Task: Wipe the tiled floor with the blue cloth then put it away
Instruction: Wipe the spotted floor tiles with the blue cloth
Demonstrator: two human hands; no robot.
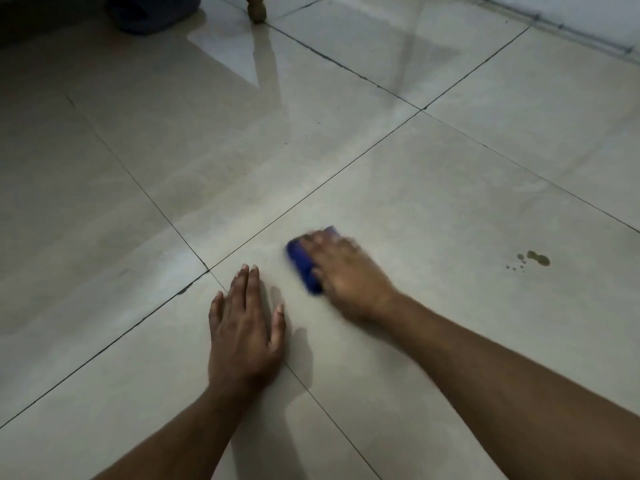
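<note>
No brand, label or writing readable anywhere in the head view.

Surface: glossy beige tiled floor (pixel 433 188), big square tiles, thin dark grout lines running diagonally across the view. Light reflects off the tiles at the top. A small group of brownish spots (pixel 535 259) sits on the tile well to the right of the hands. Grey streaks show faintly on several tiles.

Room: dim. A turned wooden furniture leg (pixel 255 8) stands on the floor at the top edge, its reflection trailing down the tile. Just left of it, a dark slipper (pixel 152 13) in shadow. A pale wall (pixel 588 15) meets the floor at top right.

Cloth: blue cloth (pixel 304 266), deep blue, folded into a compact pad, lying flat on the floor near centre, blurred. Mostly covered; only the left edge and a far corner show.

Right hand (pixel 346 275): palm down on the cloth, fingers spread over it, pressing it to the tile; blurred, so I cannot tell whether the fingers curl round its edge.

Left hand (pixel 244 327): flat on the floor, fingers straight, holding nothing, just beside the cloth, not touching it.
</note>
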